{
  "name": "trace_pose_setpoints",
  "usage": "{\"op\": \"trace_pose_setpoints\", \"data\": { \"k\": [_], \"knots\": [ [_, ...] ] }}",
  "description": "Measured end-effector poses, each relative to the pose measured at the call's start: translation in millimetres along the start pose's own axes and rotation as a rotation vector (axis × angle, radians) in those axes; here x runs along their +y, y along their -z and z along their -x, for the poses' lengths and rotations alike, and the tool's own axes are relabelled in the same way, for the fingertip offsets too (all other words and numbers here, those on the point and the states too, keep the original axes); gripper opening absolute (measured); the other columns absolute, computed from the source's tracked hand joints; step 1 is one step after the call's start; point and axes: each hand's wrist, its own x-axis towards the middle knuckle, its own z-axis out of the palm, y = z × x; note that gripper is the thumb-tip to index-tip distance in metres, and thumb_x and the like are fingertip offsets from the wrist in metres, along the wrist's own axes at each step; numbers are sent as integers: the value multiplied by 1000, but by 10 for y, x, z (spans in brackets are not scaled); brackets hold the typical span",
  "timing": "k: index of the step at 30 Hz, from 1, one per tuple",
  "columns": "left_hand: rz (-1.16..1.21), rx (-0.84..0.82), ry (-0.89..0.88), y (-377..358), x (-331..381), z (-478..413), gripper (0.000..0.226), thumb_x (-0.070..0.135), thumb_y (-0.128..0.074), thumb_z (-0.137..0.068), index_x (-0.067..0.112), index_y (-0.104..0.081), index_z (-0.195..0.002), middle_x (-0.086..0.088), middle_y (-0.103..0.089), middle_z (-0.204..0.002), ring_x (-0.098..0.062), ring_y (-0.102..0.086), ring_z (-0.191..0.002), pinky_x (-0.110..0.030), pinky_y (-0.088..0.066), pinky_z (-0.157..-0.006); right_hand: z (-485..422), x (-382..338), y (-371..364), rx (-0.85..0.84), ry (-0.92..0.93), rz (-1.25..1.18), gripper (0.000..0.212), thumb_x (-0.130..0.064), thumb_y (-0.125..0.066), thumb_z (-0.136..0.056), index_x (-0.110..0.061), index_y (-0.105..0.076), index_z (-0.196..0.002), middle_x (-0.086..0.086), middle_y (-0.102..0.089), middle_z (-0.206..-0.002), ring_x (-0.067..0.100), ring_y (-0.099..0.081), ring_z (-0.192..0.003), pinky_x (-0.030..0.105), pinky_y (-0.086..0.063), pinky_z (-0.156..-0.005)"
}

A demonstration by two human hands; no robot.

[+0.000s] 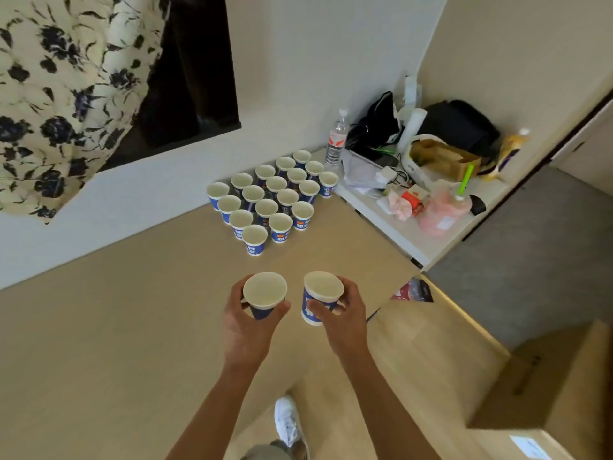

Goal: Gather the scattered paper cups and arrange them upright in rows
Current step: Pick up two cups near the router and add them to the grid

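Note:
Several blue-and-white paper cups (272, 197) stand upright in tight diagonal rows at the far end of the beige table (116, 327), close to the wall. My left hand (247, 322) grips one such cup (264, 290) from below, upright, open top facing me. Beside it, my right hand (341, 313) holds another cup (320, 293), upright and tipped slightly. Both held cups hover above the table, a short way in front of the nearest row.
A white side table (414, 234) at the right carries a water bottle (336, 139), black bags, a cardboard box, a pink drink and clutter. A floral curtain (59, 94) hangs upper left. A cardboard box (557, 386) sits lower right. My white shoe (288, 423) shows below.

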Motion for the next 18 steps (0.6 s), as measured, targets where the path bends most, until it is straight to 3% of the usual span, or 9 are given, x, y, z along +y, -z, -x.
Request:
{"op": "trace_pose_setpoints", "data": {
  "k": [3,6,9,13,15,18],
  "knots": [
    [-5,4,32,-359,14,-281,65,13,-93,-64,23,-61,-119,10,-68,-110,3,-61,-99,-20,-50,-83,-460,-37,118,-20,-14,54,61,-33,-87,-57,-37,-60,-112,-14,-69,-112,10,-68,-103,35,-58,-87],
    [-9,-26,58,-660,76,-499,67,17,-94,-64,22,-60,-121,9,-68,-110,5,-60,-99,-8,-46,-79,-872,-78,212,5,-51,52,65,-35,-87,-54,-29,-60,-113,-10,-70,-112,12,-68,-103,32,-58,-84],
    [1,-39,76,-879,191,-680,67,15,-93,-64,20,-60,-122,7,-68,-110,2,-61,-99,-4,-45,-76,-1225,-101,261,2,-69,48,64,-24,-89,-58,-23,-59,-115,-5,-69,-114,12,-67,-104,34,-58,-85],
    [9,-17,102,-1071,305,-867,65,12,-93,-62,22,-61,-118,6,-68,-111,-2,-63,-94,-5,-46,-75,-1646,-66,272,6,-78,57,56,-4,-87,-72,-20,-58,-116,-2,-67,-116,1,-66,-95,19,-55,-74],
    [6,-10,120,-1154,331,-943,64,13,-93,-62,21,-61,-117,5,-68,-110,0,-62,-92,-6,-47,-75,-1850,-36,251,-2,-84,55,56,-4,-87,-73,-17,-58,-118,-1,-66,-117,8,-65,-98,13,-53,-72],
    [-12,22,150,-1251,337,-1020,66,12,-92,-62,21,-60,-119,1,-67,-112,-13,-64,-96,-25,-52,-82,-2162,38,218,-40,-77,93,56,-2,-86,-74,-12,-56,-119,2,-64,-117,14,-63,-99,8,-49,-70]
  ]
}}
